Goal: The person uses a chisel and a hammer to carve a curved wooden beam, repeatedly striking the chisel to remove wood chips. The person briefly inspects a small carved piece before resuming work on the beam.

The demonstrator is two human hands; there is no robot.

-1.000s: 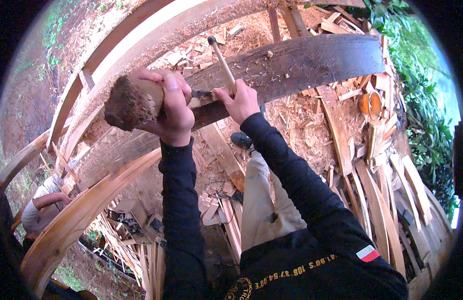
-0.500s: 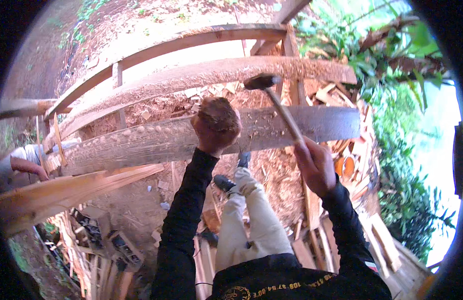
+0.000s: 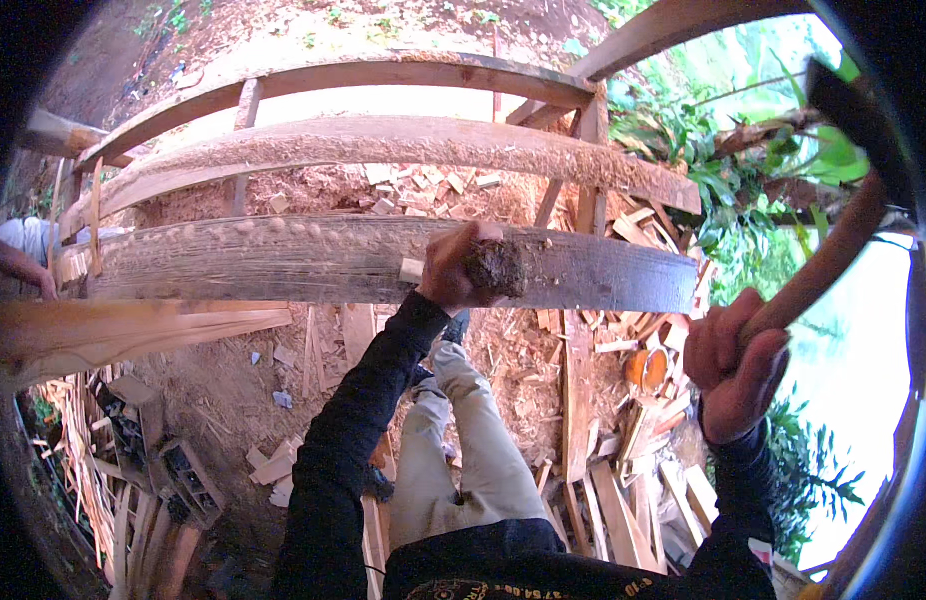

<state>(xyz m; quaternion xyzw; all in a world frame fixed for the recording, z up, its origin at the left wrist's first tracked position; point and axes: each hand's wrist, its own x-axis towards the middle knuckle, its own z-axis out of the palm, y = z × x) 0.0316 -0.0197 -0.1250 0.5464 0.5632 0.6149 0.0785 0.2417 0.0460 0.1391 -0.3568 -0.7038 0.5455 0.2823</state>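
Note:
My left hand (image 3: pixel 451 272) is closed round a short wooden piece (image 3: pixel 496 268) with a dark, rough, frayed end, held against the long weathered plank (image 3: pixel 323 262). A pale bit of wood (image 3: pixel 411 270) shows on the other side of that fist; I cannot tell whether it belongs to the same piece. Raised at the far right, my right hand (image 3: pixel 735 365) is shut on the wooden handle of a hammer (image 3: pixel 828 250). Its dark head is up near the rim of the view, well apart from the plank.
Beyond the plank run another rough beam (image 3: pixel 403 140) and a wooden rail (image 3: pixel 413 72). A pale split board (image 3: pixel 133 335) juts in from the left, near another person's arm (image 3: pixel 28 270). Offcuts (image 3: pixel 623 510), an orange round thing (image 3: pixel 647 369) and wooden boxes (image 3: pixel 188 480) lie on the ground.
My right hand has swung the hammer up and to the right, away from the plank. The left fist has shifted right and tipped, so the frayed end now faces right.

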